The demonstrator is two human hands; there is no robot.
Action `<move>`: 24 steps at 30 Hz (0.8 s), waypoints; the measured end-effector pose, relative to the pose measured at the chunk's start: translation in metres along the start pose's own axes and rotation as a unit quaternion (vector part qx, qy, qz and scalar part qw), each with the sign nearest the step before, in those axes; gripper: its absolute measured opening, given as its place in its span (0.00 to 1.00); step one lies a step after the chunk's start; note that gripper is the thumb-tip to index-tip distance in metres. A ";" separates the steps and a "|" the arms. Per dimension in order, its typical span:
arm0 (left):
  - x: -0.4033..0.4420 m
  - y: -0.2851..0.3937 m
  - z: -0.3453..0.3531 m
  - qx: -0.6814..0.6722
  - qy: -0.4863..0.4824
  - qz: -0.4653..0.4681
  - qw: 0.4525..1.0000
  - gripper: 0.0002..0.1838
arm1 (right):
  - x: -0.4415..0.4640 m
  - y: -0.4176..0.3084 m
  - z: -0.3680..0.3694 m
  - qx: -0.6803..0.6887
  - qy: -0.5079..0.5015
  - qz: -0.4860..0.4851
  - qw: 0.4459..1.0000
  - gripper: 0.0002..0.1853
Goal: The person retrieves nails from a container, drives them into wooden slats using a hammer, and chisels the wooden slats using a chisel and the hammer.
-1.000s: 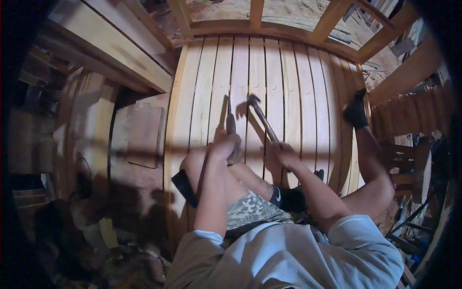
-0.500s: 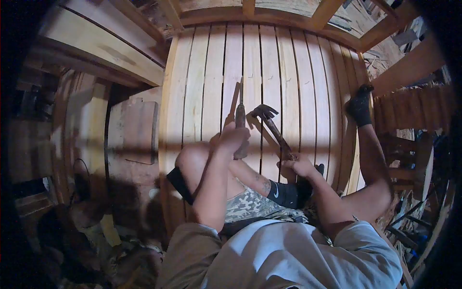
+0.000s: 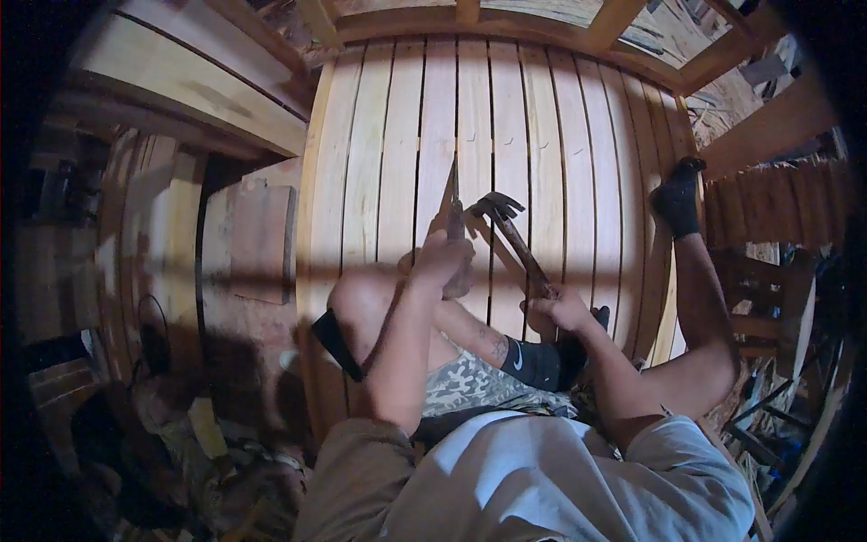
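Note:
My left hand [image 3: 442, 262] is wrapped round the handle of a pointed tool [image 3: 455, 208], which looks like a chisel or screwdriver. Its thin blade points away from me over a gap between the pale slats [image 3: 402, 163]. To its right, my right hand [image 3: 562, 309] grips the lower handle of a claw hammer [image 3: 513, 239]. The hammer's head is up and to the left of that hand, close to the pointed tool but apart from it. Several small marks or bent nails lie in a row across the slats beyond the tools.
A wooden frame rail [image 3: 406, 25] borders the slats at the far side. Thick boards [image 3: 199, 77] stand at the upper left, with a flat wooden piece [image 3: 262, 244] below them. My bent legs are near the hands, and a socked foot [image 3: 677, 199] rests at the right.
Since the first frame the view has shifted, and both hands sit slightly further right in it. The hammer head has turned, showing its claw. The pointed tool's blade now looks lower than half a second ago.

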State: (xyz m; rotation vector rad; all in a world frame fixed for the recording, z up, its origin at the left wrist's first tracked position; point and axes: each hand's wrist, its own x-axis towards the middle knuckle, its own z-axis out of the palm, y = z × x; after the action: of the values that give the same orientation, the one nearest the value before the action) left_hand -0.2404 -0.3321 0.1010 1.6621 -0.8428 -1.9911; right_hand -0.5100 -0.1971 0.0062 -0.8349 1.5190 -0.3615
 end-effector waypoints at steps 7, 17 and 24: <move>0.032 0.006 -0.016 -0.045 -0.060 -0.023 0.997 0.11 | -0.018 -0.033 0.006 -0.025 0.024 0.012 0.999 0.21; 0.021 0.004 -0.009 -0.027 -0.022 -0.010 0.999 0.13 | -0.007 -0.011 0.004 0.026 0.016 0.027 0.999 0.19; 0.019 -0.007 0.009 0.210 0.093 0.013 0.973 0.21 | -0.008 -0.013 0.003 0.038 0.008 0.003 0.999 0.20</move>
State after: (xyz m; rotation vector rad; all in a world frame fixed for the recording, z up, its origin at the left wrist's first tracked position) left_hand -0.2526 -0.3377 0.0830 2.0150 -1.2699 -1.6832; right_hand -0.5040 -0.1994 0.0204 -0.7687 1.5135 -0.4211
